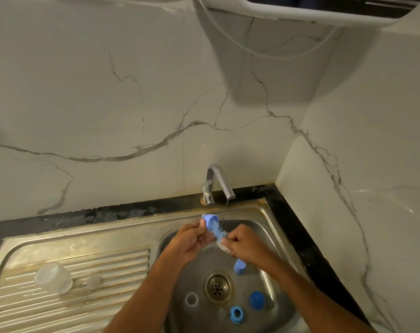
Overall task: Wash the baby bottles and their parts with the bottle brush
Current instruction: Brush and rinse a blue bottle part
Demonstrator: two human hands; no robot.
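- Left hand (188,239) pinches a blue cap (210,219); right hand (242,245) grips the brush (219,236), bristles inside the cap, above the sink (259,212) beside the tap's (218,181) thin stream.
- Scrubbing is in hand; next, probably rinse, then take another blue part (257,301) from the basin.
- Brush handle hidden in the fist; drainer pieces (54,277) blurry.

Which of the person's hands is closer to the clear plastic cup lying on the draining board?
Left. The left hand is over the sink's left edge, up and to the right of the clear cup. The right hand is farther right, over the sink bowl.
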